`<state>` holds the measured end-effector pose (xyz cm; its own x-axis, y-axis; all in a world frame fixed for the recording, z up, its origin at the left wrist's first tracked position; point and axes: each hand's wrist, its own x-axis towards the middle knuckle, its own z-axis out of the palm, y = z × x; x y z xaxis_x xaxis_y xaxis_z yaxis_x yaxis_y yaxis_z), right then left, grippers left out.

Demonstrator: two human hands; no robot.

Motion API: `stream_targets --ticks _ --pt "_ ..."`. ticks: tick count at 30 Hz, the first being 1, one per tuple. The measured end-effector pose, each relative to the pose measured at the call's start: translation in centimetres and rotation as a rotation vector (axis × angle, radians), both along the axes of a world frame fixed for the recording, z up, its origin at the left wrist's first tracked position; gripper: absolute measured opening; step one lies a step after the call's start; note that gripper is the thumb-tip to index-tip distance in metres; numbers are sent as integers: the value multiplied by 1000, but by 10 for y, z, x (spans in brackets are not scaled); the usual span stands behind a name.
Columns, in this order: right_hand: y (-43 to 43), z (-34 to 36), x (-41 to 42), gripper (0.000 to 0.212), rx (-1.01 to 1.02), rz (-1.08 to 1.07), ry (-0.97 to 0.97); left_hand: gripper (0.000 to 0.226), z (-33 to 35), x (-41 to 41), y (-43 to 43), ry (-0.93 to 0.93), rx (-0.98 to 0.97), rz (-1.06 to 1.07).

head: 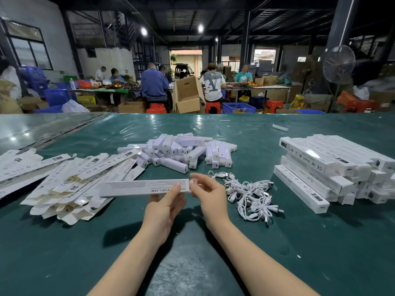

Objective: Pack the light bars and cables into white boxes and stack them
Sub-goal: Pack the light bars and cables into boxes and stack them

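Stack of packed boxes [320,167] on the right of the table [64,253] was laid crosswise and uneven. A box dropped on it carelessly could probably slide the top layer off. Flat cartons [70,184] on the left were fanned loose, so it would be easy to drag two at once. Light bars [181,152] sat heaped mid-table. Cables [250,195] just right of the hands were tangled, so pulling one would likely bring others along.

White box [136,188] was held level above the table, in front of the person. Left hand [164,208] gripped it from beneath near its right end, one digit over the printed face. Right hand [209,195] pinched that end — couldn't tell whether the flap was shut. If it was open, the contents could slip out on a tilt.
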<state>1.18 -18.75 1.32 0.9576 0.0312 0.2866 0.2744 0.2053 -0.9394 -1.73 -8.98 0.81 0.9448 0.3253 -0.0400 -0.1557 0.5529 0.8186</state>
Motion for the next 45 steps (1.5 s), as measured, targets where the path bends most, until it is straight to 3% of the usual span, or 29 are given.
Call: stream_targets --ticks 2,5,8,17,21,34,38,42,45 --pt "-2 0 2 30 121 27 61 13 1 -1 -1 2 29 1" --pt "-3 1 5 24 272 103 147 13 1 -2 -2 -2 49 -15" --pt "-2 2 6 23 308 195 205 13 1 -3 -1 -3 51 -18" --pt "-5 2 6 19 268 222 227 21 2 -2 0 -3 34 -28" --pt "-6 2 6 17 256 201 207 13 2 -3 0 -6 31 -21" --pt "-1 1 -2 27 26 31 67 13 -1 -1 -3 1 77 98" --pt "0 3 -5 37 5 165 82 14 1 -2 -3 -16 9 124" --pt "2 6 -6 45 91 402 157 6 3 -3 1 -19 -84 95" --pt "4 6 -6 50 158 534 200 14 5 -3 1 -7 -144 65"
